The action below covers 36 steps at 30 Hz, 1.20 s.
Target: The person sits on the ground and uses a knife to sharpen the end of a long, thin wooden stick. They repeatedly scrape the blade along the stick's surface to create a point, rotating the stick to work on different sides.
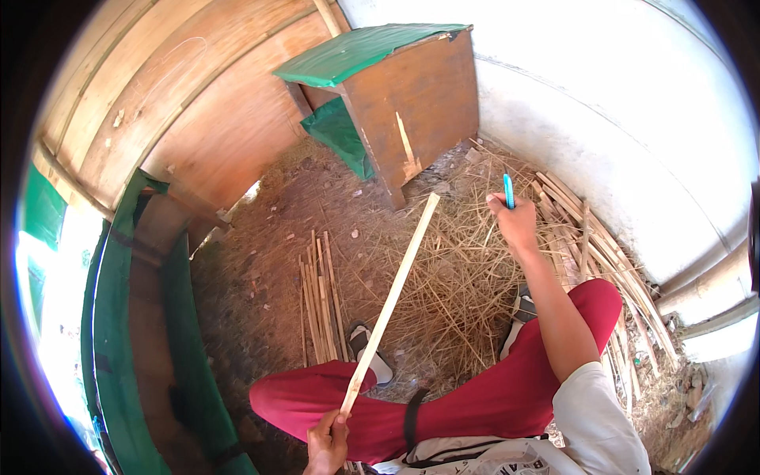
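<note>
The person's left hand (328, 445) is closing around the lower end of a pale bamboo strip (392, 297) at the bottom centre of the frame, thumb and fingers pressing on it. Nearly all of the strip's length is extending beyond this grip, slanting up and to the right, its free end reaching the middle of the frame. The right hand (516, 224), right of centre, is gripping a slim light-blue tool (508, 190) in curled fingers; the tool is standing nearly upright above the fist, a thin dark tip pointing toward the top of the frame. Tool and strip are staying apart, the strip's free end lying to the left of the right hand.

Beneath and between them, loose straw-coloured shavings (451, 293) are covering the ground. A small bundle of strips (317, 297) is lying left of centre, and a larger pile of strips (609, 245) is spreading along the pale wall (625, 119) at the right. A brown wooden cabinet (427, 99) with a green-covered top is standing at upper centre.
</note>
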Motion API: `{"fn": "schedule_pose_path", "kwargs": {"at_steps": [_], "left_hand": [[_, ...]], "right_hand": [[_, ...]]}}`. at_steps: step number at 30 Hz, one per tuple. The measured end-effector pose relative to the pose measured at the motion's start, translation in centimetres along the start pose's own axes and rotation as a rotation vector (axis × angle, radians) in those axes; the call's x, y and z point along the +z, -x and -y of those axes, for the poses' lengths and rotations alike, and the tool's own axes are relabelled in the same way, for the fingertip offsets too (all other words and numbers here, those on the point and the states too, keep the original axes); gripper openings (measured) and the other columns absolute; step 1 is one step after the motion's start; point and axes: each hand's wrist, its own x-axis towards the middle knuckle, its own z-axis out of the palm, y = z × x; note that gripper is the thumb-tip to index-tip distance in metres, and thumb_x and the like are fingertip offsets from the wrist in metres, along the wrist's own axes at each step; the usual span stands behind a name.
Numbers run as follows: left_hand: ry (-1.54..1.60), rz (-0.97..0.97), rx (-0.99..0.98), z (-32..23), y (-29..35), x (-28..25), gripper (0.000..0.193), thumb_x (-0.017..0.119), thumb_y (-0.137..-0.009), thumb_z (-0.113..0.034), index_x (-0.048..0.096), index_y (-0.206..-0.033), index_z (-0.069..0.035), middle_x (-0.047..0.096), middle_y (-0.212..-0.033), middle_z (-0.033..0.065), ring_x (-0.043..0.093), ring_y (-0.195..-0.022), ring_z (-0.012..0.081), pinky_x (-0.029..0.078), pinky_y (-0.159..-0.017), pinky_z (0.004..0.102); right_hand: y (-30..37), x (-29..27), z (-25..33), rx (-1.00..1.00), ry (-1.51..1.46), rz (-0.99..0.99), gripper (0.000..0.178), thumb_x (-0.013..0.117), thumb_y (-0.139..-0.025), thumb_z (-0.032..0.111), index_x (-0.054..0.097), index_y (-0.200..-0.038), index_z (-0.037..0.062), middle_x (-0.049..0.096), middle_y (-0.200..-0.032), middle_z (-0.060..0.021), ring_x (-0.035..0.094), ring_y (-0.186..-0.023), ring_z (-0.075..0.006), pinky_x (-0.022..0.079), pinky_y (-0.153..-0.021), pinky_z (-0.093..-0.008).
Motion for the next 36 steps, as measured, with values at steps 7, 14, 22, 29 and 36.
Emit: {"fn": "schedule_pose_path", "kwargs": {"at_steps": [7, 14, 22, 29, 36], "left_hand": [[0.159, 0.093, 0.006, -0.6, -3.8, 4.3, 0.028, 0.051, -0.104, -0.020, 0.063, -0.113, 0.004, 0.055, -0.068, 0.0025, 0.052, -0.062, 0.0063, 0.042, -0.055, 0.0243], [0.362, 0.331, -0.062, -2.2, -8.0, 6.4, 0.028, 0.048, -0.106, -0.021, 0.056, -0.120, 0.002, 0.050, -0.072, -0.0007, 0.047, -0.060, 0.0053, 0.043, -0.055, 0.0243], [0.443, 0.203, -0.103, -1.8, -9.8, 8.2, 0.033, 0.046, -0.107, -0.027, 0.063, -0.114, 0.000, 0.051, -0.073, -0.0030, 0.043, -0.059, 0.0032, 0.037, -0.052, 0.0210], [0.574, 0.174, -0.291, -3.4, -10.5, 8.7, 0.033, 0.047, -0.107, -0.028, 0.067, -0.111, -0.002, 0.053, -0.072, -0.0033, 0.040, -0.052, 0.0026, 0.033, -0.046, 0.0203], [0.557, 0.133, -0.284, -4.2, -11.6, 9.2, 0.036, 0.048, -0.106, -0.031, 0.069, -0.100, -0.002, 0.053, -0.065, -0.0028, 0.040, -0.048, 0.0023, 0.030, -0.043, 0.0205]], "right_hand": [[7.0, 3.7, 1.3, -0.258, 0.644, 0.159, 0.065, 0.058, -0.098, 0.039, 0.042, -0.143, -0.0053, 0.049, -0.135, -0.0305, 0.053, -0.126, -0.0403, 0.045, -0.107, -0.0475], [11.8, 3.8, 1.4, -0.347, 0.473, 0.664, 0.036, 0.053, -0.102, 0.031, 0.067, -0.109, -0.0017, 0.066, -0.074, -0.0150, 0.062, -0.057, -0.0256, 0.048, -0.052, -0.0417], [13.1, 4.9, -1.2, -0.574, 0.495, 0.683, 0.034, 0.062, -0.096, 0.035, 0.075, -0.100, 0.0040, 0.063, -0.060, -0.0117, 0.060, -0.046, -0.0251, 0.047, -0.045, -0.0385], [14.0, 5.2, -1.6, -0.622, 0.557, 0.661, 0.035, 0.063, -0.095, 0.039, 0.077, -0.097, 0.0069, 0.063, -0.057, -0.0090, 0.060, -0.045, -0.0250, 0.047, -0.043, -0.0385], [13.7, 5.1, -1.3, -0.695, 0.571, 0.623, 0.036, 0.065, -0.093, 0.041, 0.077, -0.094, 0.0074, 0.065, -0.060, -0.0101, 0.061, -0.045, -0.0250, 0.047, -0.041, -0.0371]]}}
